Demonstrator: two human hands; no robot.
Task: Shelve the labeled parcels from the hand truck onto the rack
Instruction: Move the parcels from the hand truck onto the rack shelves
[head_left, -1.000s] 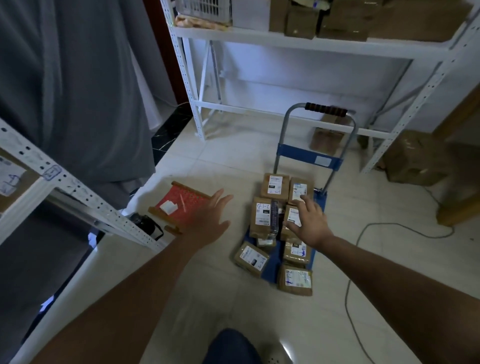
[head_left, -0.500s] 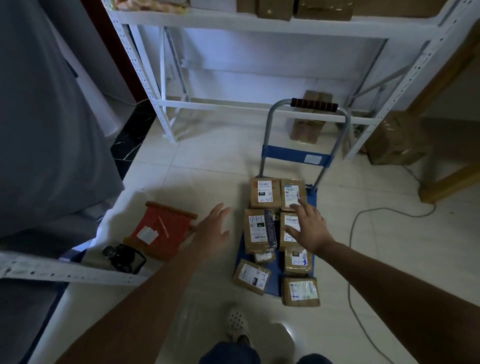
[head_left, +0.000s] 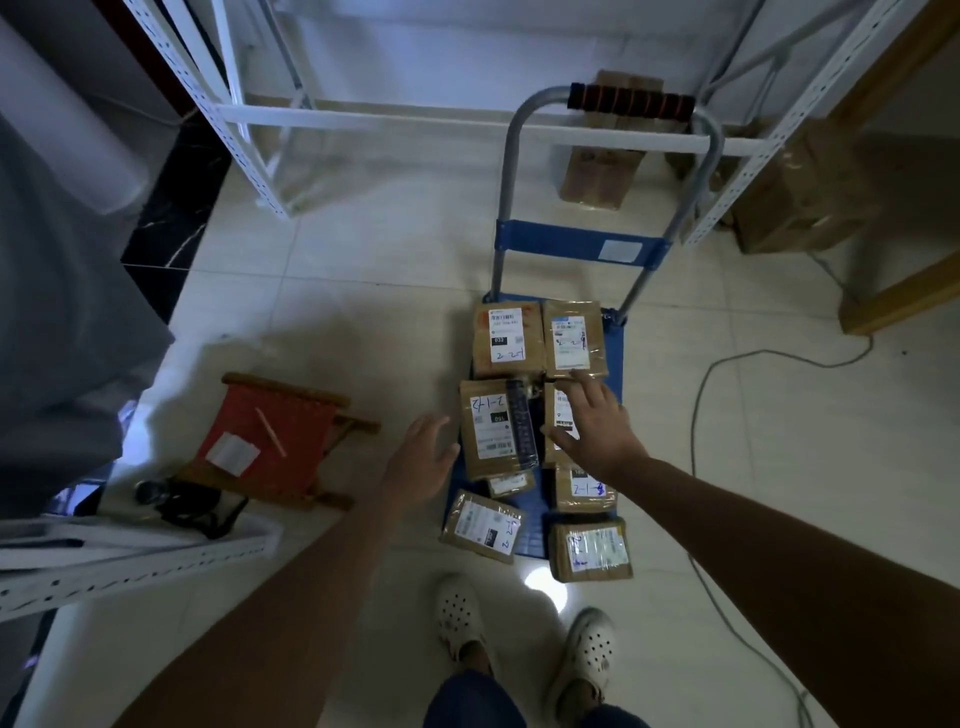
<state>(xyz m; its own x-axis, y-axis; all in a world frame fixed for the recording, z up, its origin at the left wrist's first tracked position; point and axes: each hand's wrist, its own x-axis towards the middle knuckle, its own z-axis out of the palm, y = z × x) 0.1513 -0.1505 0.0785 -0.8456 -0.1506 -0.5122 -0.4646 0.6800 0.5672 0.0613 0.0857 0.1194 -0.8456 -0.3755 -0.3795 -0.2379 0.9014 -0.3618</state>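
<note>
a dim storeroom with pale floor tiles (head_left: 363, 249), and a white metal rack (head_left: 363, 111) along the far wall, its low shelf level bare where it shows. the hand truck (head_left: 579, 244) is parked right in front of that rack, handle toward it, likely so each box travels only a short way. brown parcels lie flat on its blue deck with the labels up, which keeps the handwritten codes readable from above.

the right hand (head_left: 597, 431) hangs over the middle parcel (head_left: 558, 415) on the right side, fingers spread and reaching forward; whether they touch it i cannot tell, and nothing is gripped. just beyond its fingertips sits the far right parcel (head_left: 574, 338); just left of it lies the taped parcel (head_left: 496, 426). the left hand (head_left: 426, 457) is open too, holding nothing, poised beside that parcel at the deck's edge, probably ready to help lift.

further left of the left hand a red folding stool (head_left: 270, 441) stands on the floor.
</note>
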